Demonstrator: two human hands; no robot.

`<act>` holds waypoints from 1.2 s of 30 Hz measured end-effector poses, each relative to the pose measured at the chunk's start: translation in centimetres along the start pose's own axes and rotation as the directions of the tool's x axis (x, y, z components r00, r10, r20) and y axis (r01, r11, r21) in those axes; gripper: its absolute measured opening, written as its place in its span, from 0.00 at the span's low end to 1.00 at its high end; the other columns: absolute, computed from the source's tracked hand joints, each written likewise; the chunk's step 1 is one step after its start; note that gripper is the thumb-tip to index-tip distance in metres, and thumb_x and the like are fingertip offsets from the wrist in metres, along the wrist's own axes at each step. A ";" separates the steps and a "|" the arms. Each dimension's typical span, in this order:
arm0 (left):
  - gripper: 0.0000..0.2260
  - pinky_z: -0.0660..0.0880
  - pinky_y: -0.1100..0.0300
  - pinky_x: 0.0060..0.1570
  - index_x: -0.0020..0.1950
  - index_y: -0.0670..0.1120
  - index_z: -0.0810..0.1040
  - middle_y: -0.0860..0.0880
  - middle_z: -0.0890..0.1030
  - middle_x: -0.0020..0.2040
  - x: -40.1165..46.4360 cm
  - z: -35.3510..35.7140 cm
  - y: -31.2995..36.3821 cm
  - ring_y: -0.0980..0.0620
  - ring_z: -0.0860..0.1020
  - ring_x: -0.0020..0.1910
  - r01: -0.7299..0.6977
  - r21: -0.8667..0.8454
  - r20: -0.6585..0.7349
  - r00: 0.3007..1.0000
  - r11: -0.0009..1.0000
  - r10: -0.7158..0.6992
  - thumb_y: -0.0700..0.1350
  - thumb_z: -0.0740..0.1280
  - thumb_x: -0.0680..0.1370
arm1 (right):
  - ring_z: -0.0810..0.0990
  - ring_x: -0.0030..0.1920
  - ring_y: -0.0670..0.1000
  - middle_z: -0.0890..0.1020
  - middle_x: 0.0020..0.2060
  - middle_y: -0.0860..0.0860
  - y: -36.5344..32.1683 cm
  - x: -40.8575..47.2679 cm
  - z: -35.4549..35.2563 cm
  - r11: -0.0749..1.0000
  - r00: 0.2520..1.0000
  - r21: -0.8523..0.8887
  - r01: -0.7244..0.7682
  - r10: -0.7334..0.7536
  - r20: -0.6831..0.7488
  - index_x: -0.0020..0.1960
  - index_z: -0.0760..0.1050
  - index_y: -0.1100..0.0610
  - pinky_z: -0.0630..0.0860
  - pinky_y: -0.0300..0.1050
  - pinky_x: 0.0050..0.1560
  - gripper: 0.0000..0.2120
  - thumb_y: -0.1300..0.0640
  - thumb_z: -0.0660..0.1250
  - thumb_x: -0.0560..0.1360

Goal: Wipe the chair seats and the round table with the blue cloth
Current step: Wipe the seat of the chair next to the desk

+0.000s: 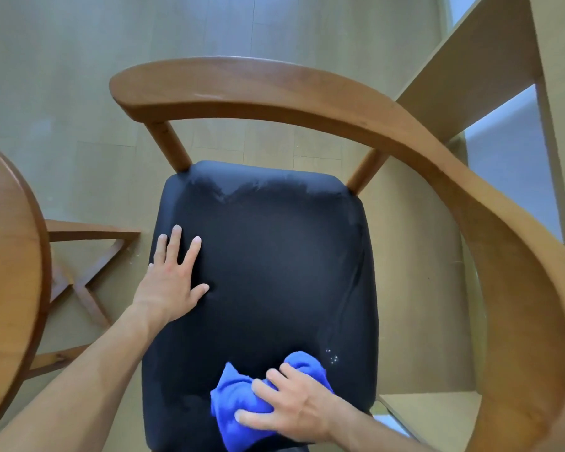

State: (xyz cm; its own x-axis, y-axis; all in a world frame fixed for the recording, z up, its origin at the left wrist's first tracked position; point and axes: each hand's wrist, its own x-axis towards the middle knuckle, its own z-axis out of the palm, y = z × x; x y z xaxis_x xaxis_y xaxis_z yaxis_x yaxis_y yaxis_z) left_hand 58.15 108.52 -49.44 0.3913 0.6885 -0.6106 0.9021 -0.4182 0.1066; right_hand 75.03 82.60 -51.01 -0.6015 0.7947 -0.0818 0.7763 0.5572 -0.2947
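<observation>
Black chair seat [274,272] centre frame, left hand [173,282] flat at its 9 o'clock edge, fingers straight and spread, right hand [294,406] at 6 o'clock, fingers curled over bunched blue cloth [238,396], round table [10,256] at frame's 9 o'clock

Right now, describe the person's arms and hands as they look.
Both forearms are bare to the frame edge: no sleeves, gloves, watch, rings or bands show. The left hand and right hand have short, plain nails without polish.
</observation>
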 end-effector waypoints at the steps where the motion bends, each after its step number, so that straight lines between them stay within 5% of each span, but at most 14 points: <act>1: 0.39 0.55 0.45 0.74 0.78 0.52 0.39 0.45 0.32 0.77 0.0 0.0 0.1 0.41 0.35 0.76 0.004 -0.003 0.001 1.000 1.000 -0.004 0.59 0.61 0.78 | 0.61 0.35 0.54 0.72 0.45 0.53 1.0 -0.2 -0.2 0.999 0.999 -0.010 0.031 -0.030 0.014 0.59 0.68 0.46 0.67 0.48 0.38 0.18 0.64 0.59 0.74; 8: 0.39 0.55 0.44 0.74 0.78 0.51 0.40 0.45 0.32 0.77 -0.2 0.3 0.4 0.41 0.35 0.76 0.013 -0.027 -0.025 1.000 1.000 -0.013 0.57 0.62 0.78 | 0.74 0.34 0.58 0.80 0.44 0.59 16.4 1.4 -6.1 0.923 0.914 -0.129 -0.362 0.324 -0.242 0.57 0.80 0.48 0.72 0.49 0.34 0.20 0.60 0.71 0.66; 12: 0.38 0.55 0.43 0.74 0.78 0.51 0.41 0.46 0.33 0.77 -0.2 0.5 0.5 0.42 0.35 0.76 0.015 -0.053 -0.050 0.999 0.998 -0.018 0.56 0.63 0.78 | 0.74 0.51 0.63 0.74 0.59 0.60 22.8 2.5 -8.4 0.646 0.626 0.030 -0.763 0.750 -0.215 0.67 0.73 0.49 0.74 0.58 0.47 0.23 0.54 0.71 0.72; 17: 0.35 0.61 0.40 0.71 0.78 0.55 0.41 0.45 0.35 0.78 -1.0 1.2 1.1 0.39 0.38 0.76 0.034 -0.034 -0.092 0.995 0.999 -0.037 0.54 0.61 0.79 | 0.68 0.56 0.60 0.69 0.60 0.56 20.7 3.3 -7.4 0.437 0.413 0.181 -0.881 0.897 -0.157 0.71 0.67 0.47 0.71 0.57 0.53 0.24 0.52 0.66 0.76; 19: 0.32 0.64 0.38 0.68 0.78 0.58 0.42 0.45 0.36 0.78 -1.7 1.6 1.6 0.38 0.38 0.76 0.032 -0.019 -0.104 0.994 0.999 -0.034 0.52 0.58 0.80 | 0.70 0.52 0.61 0.71 0.58 0.57 18.4 3.0 -7.5 0.462 0.448 0.172 -0.870 0.886 -0.118 0.69 0.69 0.49 0.72 0.57 0.49 0.24 0.54 0.67 0.74; 26: 0.35 0.66 0.37 0.65 0.78 0.58 0.43 0.47 0.34 0.77 -4.3 2.9 2.0 0.39 0.37 0.76 0.004 -0.012 -0.043 0.999 1.000 -0.004 0.51 0.61 0.78 | 0.78 0.42 0.58 0.79 0.48 0.55 5.5 -0.5 -5.2 0.753 0.753 0.069 -0.654 0.657 -0.032 0.56 0.79 0.48 0.76 0.53 0.40 0.27 0.62 0.77 0.58; 29: 0.37 0.68 0.38 0.64 0.78 0.58 0.42 0.47 0.33 0.76 -5.9 3.4 2.0 0.39 0.36 0.75 -0.009 0.012 0.001 1.000 1.000 0.009 0.50 0.62 0.77 | 0.77 0.42 0.55 0.78 0.48 0.51 1.8 -2.4 -4.8 0.822 0.825 0.102 -0.560 0.542 0.157 0.57 0.75 0.44 0.76 0.48 0.40 0.28 0.58 0.75 0.58; 33: 0.36 0.66 0.38 0.65 0.78 0.57 0.41 0.47 0.32 0.76 -7.0 3.7 1.9 0.39 0.35 0.75 -0.035 0.007 0.017 0.999 0.999 0.035 0.50 0.62 0.78 | 0.74 0.41 0.52 0.74 0.47 0.48 -0.8 -4.6 -4.7 0.962 0.878 0.061 -0.266 0.216 0.428 0.57 0.68 0.39 0.74 0.44 0.39 0.28 0.54 0.72 0.61; 36: 0.36 0.67 0.38 0.65 0.78 0.57 0.42 0.47 0.32 0.76 -7.0 3.8 1.7 0.39 0.35 0.75 -0.045 0.000 0.013 0.999 0.999 0.045 0.50 0.62 0.78 | 0.72 0.41 0.52 0.73 0.46 0.49 -0.2 -5.7 -4.8 0.997 0.882 -0.006 -0.073 0.067 0.467 0.57 0.66 0.39 0.75 0.44 0.39 0.28 0.56 0.72 0.61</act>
State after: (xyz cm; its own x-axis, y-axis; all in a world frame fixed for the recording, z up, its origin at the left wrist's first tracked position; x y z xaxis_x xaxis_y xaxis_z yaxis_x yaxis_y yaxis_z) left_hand 56.22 100.72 -47.95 0.4295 0.6613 -0.6150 0.8834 -0.4489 0.1342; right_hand 79.16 79.13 -45.91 -0.5662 0.6258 -0.5364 0.8192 0.4992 -0.2823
